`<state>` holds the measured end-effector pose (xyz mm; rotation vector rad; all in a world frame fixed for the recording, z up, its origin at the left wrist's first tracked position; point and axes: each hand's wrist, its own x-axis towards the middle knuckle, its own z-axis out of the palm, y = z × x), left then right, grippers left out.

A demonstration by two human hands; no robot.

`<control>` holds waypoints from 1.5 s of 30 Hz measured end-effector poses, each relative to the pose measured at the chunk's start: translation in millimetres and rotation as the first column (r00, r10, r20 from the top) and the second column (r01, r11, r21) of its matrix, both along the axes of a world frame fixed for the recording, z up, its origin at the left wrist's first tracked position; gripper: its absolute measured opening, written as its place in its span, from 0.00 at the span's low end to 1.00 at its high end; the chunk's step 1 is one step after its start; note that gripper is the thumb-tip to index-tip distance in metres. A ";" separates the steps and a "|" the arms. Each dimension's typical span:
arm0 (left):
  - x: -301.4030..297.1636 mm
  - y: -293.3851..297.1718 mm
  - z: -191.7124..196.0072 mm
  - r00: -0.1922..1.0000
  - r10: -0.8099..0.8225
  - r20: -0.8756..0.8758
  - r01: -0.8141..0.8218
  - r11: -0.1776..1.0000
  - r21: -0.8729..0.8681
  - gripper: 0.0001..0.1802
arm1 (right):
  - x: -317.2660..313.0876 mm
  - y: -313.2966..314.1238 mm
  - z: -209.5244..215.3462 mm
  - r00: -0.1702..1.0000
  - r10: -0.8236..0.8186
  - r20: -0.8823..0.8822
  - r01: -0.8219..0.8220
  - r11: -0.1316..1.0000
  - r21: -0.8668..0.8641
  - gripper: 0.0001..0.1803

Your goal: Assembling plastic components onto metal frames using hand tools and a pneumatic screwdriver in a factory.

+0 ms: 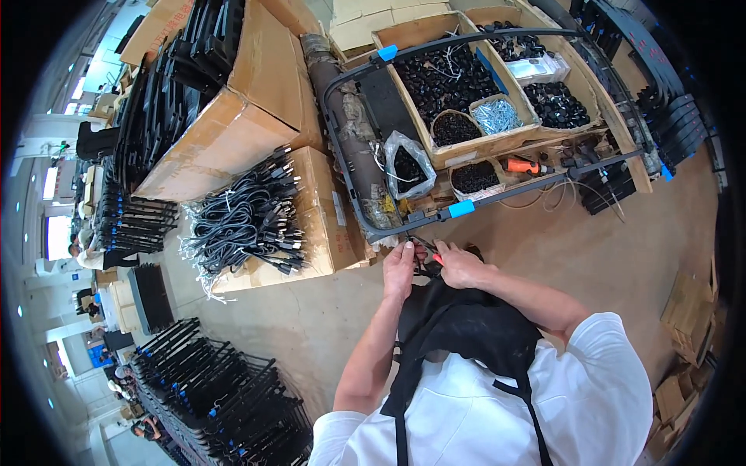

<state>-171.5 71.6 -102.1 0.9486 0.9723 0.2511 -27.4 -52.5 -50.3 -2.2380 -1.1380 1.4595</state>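
A long black frame with rounded corners and pieces of blue tape lies across the work stand in front of me. Just at its near edge, by the left corner, my left hand pinches at something small and dark. Close beside it on the right, my right hand is closed on a red-handled hand tool; its working end is too small to make out. A clear plastic bag of small black parts stands inside the frame's outline. The fingertips of both hands nearly meet.
Wooden trays hold black parts and silvery screws. An orange-handled tool lies near the frame. Bundled black cables sit on a cardboard box at left, below a carton of black parts. Stacked black frames stand lower left.
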 end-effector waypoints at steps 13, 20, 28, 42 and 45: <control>-0.8 -0.8 -21.2 0.999 -0.005 -0.042 0.013 0.979 0.205 0.19 | -3.8 -4.3 26.3 0.993 0.112 0.030 -0.113 0.993 0.039 0.59; -11.4 19.9 -21.1 0.990 -0.138 -0.033 0.142 0.967 0.213 0.19 | -33.2 -6.8 31.9 0.994 -0.088 0.062 0.079 0.987 0.139 0.58; 14.3 100.5 59.5 0.851 -0.068 -0.521 0.525 0.072 0.848 0.21 | -78.6 -10.5 29.4 0.857 -0.230 0.461 0.081 0.944 0.320 0.54; 54.2 112.2 39.3 0.697 -0.349 -0.627 0.640 -0.092 0.763 0.19 | -120.9 8.4 26.4 0.697 -0.406 0.591 0.205 0.903 0.378 0.44; 57.8 112.3 38.2 0.699 -0.293 -0.653 0.667 -0.064 0.743 0.21 | -128.9 14.8 27.8 0.683 -0.410 0.604 0.210 0.903 0.375 0.42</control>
